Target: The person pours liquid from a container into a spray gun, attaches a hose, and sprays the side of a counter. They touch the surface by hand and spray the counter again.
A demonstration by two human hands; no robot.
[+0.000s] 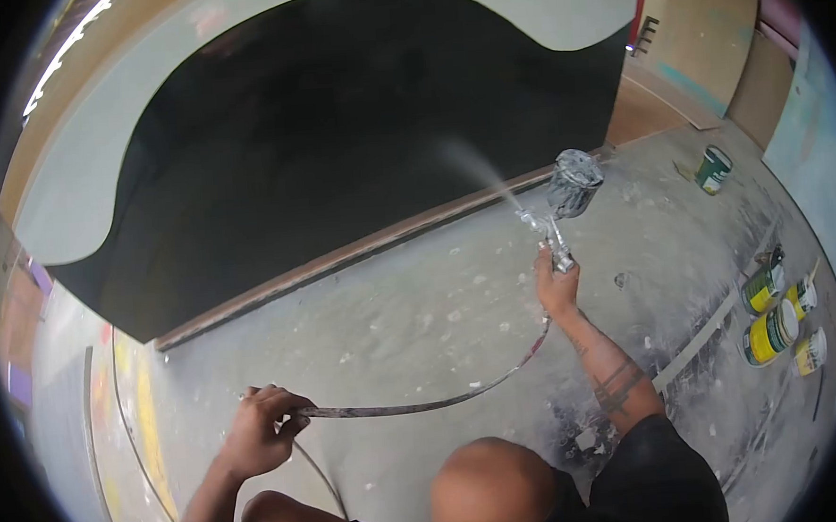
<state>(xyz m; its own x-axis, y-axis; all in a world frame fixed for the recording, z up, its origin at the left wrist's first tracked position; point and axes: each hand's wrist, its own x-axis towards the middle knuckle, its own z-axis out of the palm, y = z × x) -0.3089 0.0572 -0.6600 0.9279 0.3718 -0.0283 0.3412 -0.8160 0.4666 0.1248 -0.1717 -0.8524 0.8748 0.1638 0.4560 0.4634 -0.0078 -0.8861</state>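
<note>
My right hand (557,284) is closed round the handle of a metal spray gun (551,238), with a paint-splattered cup (575,182) on top. A pale mist leaves the nozzle toward a large black panel (335,124), which has a wavy light-grey border (74,199). At the lower left, my left hand (268,426) pinches a dark air hose (416,408), which curves up to the base of the gun. Below the hands my bent knees show.
Several paint cans (771,333) stand on the right. Another green can (713,170) is farther up, near the leaning boards (708,28). The grey floor (393,328) is spotted with paint. More hose trails at the lower left.
</note>
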